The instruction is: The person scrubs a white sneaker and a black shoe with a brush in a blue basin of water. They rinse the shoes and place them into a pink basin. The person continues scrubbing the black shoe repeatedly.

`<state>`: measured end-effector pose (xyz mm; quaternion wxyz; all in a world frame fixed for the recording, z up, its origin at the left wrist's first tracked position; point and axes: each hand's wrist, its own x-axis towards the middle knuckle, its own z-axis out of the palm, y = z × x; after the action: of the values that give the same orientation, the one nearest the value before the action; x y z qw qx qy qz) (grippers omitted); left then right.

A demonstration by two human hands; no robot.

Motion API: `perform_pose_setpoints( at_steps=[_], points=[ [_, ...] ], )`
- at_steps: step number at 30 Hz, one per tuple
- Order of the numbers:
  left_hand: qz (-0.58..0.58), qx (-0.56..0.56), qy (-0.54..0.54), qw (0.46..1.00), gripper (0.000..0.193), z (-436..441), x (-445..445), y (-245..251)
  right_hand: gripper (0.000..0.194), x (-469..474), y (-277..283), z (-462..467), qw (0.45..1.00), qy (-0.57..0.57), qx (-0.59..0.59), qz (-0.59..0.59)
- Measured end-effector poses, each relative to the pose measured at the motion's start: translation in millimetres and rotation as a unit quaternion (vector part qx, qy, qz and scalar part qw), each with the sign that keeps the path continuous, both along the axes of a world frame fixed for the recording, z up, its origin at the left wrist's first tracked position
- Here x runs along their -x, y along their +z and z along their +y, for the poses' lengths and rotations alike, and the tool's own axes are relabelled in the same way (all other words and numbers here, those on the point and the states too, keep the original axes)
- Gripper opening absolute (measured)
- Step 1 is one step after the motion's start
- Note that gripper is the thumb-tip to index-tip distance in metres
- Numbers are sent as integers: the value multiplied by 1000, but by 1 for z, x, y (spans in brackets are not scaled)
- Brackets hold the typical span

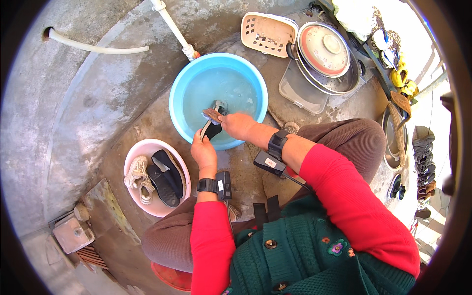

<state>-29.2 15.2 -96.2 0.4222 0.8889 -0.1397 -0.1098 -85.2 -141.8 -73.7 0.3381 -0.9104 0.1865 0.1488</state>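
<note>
A blue plastic basin [174,107] of cloudy water stands before me. My left hand [205,150] grips one end of a dark shoe with a pale sole edge [211,129] at the basin's near rim; the shoe's far end reaches down to the water. Above it, my right hand [236,125] is closed on a wooden-backed scrubbing brush [212,114], its bluish bristles against the shoe. To the left is a pink basin [129,191] with a pair of dark slip-on shoes [164,186] and pale lace-up shoes [137,173].
Behind right stand a peach plastic basket [271,27], a steamer pot [354,79] with a patterned lid [324,49] and a clear plastic box [302,92]. A white pipe [173,27] runs down beside the blue basin. Several shoes [424,162] line the far right.
</note>
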Motion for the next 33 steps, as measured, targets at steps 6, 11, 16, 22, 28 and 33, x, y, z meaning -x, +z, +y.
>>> perform_pose_setpoints(
  at_steps=[6,11,16,22,28,33],
  points=[
    [8,20,24,999,16,1,-7,-1,37,4,46,31,996,63,-48,-35],
    [9,-5,-29,1000,32,8,6,-5,30,-8,16,12,999,12,-23,35],
    [2,-52,-68,996,30,10,5,-6,34,-10,-8,-8,998,-32,-36,43],
    [41,-30,-4,999,30,3,-10,-5,31,-8,37,25,996,15,-85,-15],
    [-2,-25,-23,999,31,5,-2,-5,30,-23,-8,5,999,-38,-24,8],
    [58,7,1,998,30,13,-8,-1,29,-30,-59,-24,990,-128,47,46]
  ],
)
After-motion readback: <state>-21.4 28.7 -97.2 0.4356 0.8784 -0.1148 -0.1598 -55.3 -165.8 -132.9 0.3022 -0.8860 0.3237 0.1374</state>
